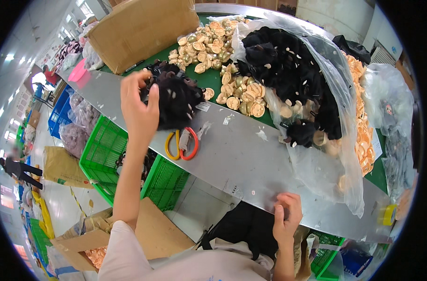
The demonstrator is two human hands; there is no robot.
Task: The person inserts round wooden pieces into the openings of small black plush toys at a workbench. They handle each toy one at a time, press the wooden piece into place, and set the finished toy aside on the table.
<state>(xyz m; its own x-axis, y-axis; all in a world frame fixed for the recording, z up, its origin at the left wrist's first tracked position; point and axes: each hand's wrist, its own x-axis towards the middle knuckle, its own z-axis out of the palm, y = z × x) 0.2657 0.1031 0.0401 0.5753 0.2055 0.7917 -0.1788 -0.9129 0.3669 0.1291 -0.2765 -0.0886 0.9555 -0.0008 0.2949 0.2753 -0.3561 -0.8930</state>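
Note:
My left hand (141, 100) is at the near left side of a small heap of black plush pieces (178, 100) on the grey metal table (237, 145). Its thumb and fingers are spread, and the fingertips reach the heap's edge; nothing shows gripped in it. Just below the heap lies a pair of scissors (189, 146) with one yellow and one red handle loop, its blades hidden under the plush. Over the table's near edge rests my right hand (287, 218), fingers loosely bent and apart from the thumb, with nothing visible in it.
Gold-and-peach round plastic pieces (206, 44) are piled on the green mat, beside a clear bag of black plush (288, 61). Peach strips (363, 140) lie right of it. A cardboard box (143, 35) stands far left. Green crates (164, 182) sit below the table edge.

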